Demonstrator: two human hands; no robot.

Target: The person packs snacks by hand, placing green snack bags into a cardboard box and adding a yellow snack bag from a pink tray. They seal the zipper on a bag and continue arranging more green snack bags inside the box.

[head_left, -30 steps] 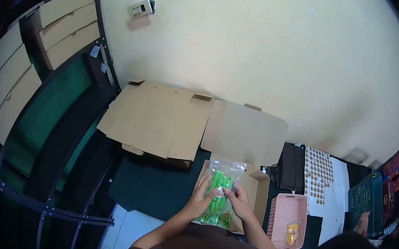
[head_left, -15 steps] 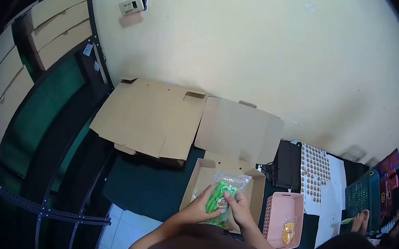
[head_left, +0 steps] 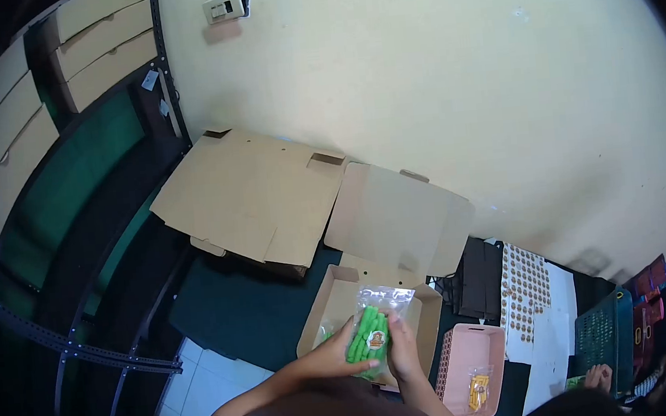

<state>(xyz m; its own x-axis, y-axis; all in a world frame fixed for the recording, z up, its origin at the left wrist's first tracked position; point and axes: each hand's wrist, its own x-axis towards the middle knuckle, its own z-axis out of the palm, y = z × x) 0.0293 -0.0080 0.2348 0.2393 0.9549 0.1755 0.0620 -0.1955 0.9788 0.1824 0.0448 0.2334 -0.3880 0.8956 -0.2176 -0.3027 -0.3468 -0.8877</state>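
Two hands are sharing one load in the head view, the only view to note, with the open cardboard box (head_left: 316,308) serving as landmark. Clear bag of green pieces (head_left: 366,330) is hanging over the box's near part, its plain top strip pointing toward the box's raised lid (head_left: 401,218). Left hand (head_left: 334,354) is grasping the bag's left and lower side; right hand (head_left: 402,346) is grasping its right edge, fingers closing on the film. Round label (head_left: 375,340) is facing up, uncovered. Handling well is probably depending on light, even pressure from both sides: the pieces are looking free to slide about, and hard squeezing is likely risking creases in the label. Supporting the lower end is seeming wise, as weight is presumably settling there. Right of the box, a pink basket (head_left: 497,350) is standing near, holding a yellow packet (head_left: 478,392); farther right, a co-worker's hand (head_left: 599,377) is showing, its grip too small to tell.
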